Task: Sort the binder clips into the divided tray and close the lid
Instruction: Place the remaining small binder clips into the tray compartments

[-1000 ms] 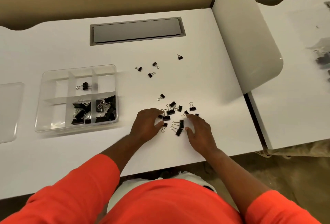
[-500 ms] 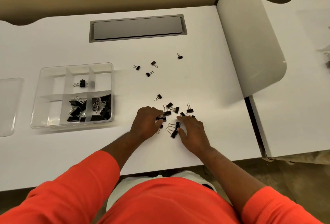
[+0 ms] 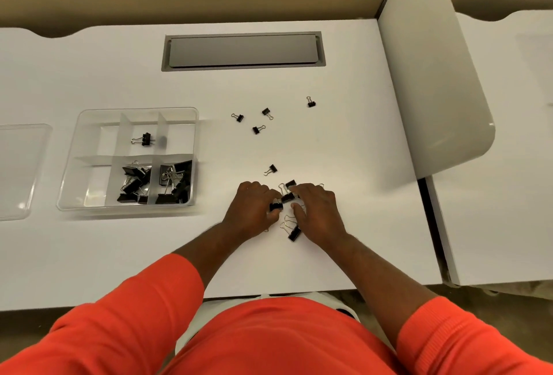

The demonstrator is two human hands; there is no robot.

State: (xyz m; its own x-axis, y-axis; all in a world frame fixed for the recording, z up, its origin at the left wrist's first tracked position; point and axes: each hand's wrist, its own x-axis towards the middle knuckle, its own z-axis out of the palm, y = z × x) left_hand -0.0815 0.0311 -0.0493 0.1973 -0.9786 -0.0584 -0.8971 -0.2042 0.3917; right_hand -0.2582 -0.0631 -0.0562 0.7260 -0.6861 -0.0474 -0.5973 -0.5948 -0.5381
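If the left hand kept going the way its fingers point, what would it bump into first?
The small black binder clip just in front of the left hand. The fingers may be touching it now, though depth is unclear. Just beyond it is the right hand.

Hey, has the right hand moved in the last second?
Yes. The right hand has slid left, closer to the lone binder clip lying beyond the pile.

This looks like an office. The white table [image 3: 89,255] has a grey cable hatch [image 3: 242,50] set flush into its top, well beyond the fingers [image 3: 264,191]. To the right of the fingers, a rounded white divider panel [image 3: 431,90] stands between it and a matching neighbouring table [image 3: 508,195]. Black binder clips [image 3: 258,129] lie scattered just past the fingers.
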